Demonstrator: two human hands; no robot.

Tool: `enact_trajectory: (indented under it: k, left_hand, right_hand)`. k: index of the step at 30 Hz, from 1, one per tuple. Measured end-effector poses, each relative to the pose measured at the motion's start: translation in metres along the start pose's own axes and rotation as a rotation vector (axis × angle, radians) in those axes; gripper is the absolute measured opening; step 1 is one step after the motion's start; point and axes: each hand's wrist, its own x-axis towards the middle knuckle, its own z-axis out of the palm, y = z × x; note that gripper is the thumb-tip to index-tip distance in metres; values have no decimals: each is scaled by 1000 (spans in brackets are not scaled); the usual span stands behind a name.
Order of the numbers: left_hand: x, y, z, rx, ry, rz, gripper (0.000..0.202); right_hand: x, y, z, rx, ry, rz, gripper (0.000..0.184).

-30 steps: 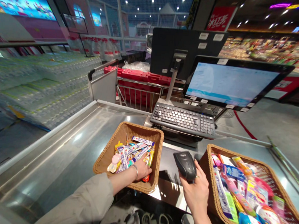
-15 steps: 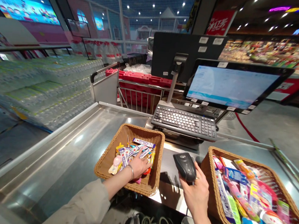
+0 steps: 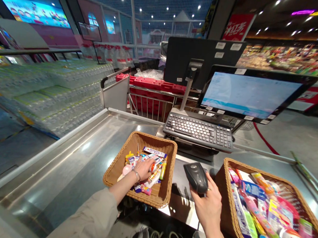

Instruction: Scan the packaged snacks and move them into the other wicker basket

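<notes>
My left hand (image 3: pixel 143 169) reaches into the left wicker basket (image 3: pixel 112 172), with several wrapped candy bars and small sweets under its palm. A small red-and-white round item (image 3: pixel 152 167) sits between its thumb and fingers, which seem closed on it; some fingertips are hidden. My right hand (image 3: pixel 209 201) is wrapped around a black handheld barcode scanner (image 3: pixel 196 177). The scanner is held above the counter between the two baskets. Close by on the right stands another wicker basket (image 3: pixel 225 202), filled with colourful packaged sweets and toys.
Behind the baskets are a black keyboard (image 3: pixel 198 130), a lit monitor (image 3: pixel 249 95) and a second screen's dark back (image 3: pixel 202 60). The metal counter (image 3: pixel 86 154) has a raised left edge. Past it stand a cart (image 3: pixel 146 104) and stacked bottled water (image 3: pixel 52 94).
My left hand has shifted left and farther into the basket, and the red-and-white item has moved with it. More sweets show at its right. My right hand still grips the scanner.
</notes>
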Motion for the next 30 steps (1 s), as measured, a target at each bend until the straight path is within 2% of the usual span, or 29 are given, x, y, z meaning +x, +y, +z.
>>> enact_trajectory:
  k: [6,11,18,25,30]
  left_hand:
    - [1,-2,-1,32,-35,-46,47]
    - [1,0,-5,75,-80,-30,50]
    - [0,1,-2,88,-69,-49,52]
    - [-2,-1,-3,127,-40,-73,31]
    - [-3,0,-10,199,38,-26,28]
  right_hand:
    - [0,0,-3,-6,15,-1,30]
    - [0,0,-7,-9,18,22,29]
    - [-1,-1,-10,-12,40,49,31]
    - [-2,-2,-11,-4,32,47,30]
    - [-3,1,-12,-13,29,44,32]
